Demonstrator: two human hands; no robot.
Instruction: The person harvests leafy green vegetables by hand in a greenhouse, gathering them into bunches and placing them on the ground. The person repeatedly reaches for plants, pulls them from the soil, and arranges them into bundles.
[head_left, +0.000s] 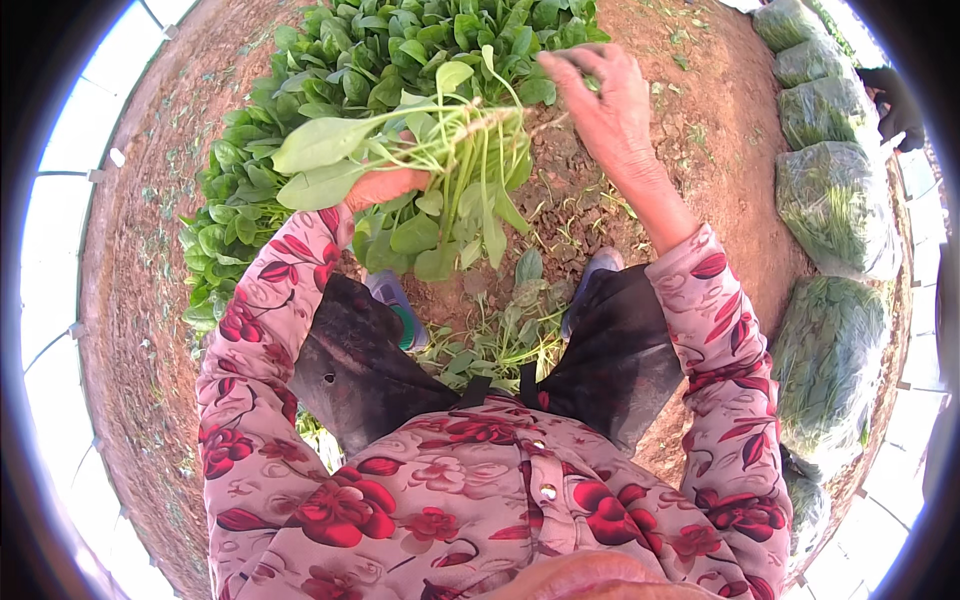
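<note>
My left hand (390, 185) grips a bunch of uprooted spinach plants (465, 187) in front of my knees. Their pale, thin roots (491, 120) point up and to the right, while most leaves hang down and a few large ones stick out to the left. Leaves cover much of that hand's fingers. To the right of the roots, my right hand (611, 105) is raised with its fingers bent and a gap between thumb and fingers. I see nothing held in it, though its fingertips are blurred.
Growing spinach (360, 67) covers the soil ahead and to the left. Loose leaves and stems (502, 337) lie between my shoes (394, 300). Several clear plastic bags of greens (836, 202) line the right side. Bare soil (712, 112) runs beside them.
</note>
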